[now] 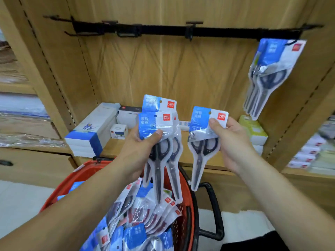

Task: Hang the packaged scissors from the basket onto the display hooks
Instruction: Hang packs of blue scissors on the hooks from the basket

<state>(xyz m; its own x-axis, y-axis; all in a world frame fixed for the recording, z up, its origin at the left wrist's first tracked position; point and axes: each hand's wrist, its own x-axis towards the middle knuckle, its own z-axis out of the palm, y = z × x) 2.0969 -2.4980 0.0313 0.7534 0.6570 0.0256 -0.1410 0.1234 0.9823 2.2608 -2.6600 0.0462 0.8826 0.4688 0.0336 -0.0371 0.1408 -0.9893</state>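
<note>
Hanging step: right grip (230,140) pinches one pack (202,149), left grip (141,147) holds a bunch (155,122), both below the rail (163,31); next, its hole must thread onto a hook (189,34).

The scissor packs (155,124) have header cards half blue, half white, with a small red square logo; the scissors (158,160) inside clear plastic are dark navy and grey. The basket (189,205) is red-orange with black handles (216,211). A black hook rail (181,30) crosses a pale wood-grain panel (163,69). Boxes (90,138) are white with blue bands.
</note>
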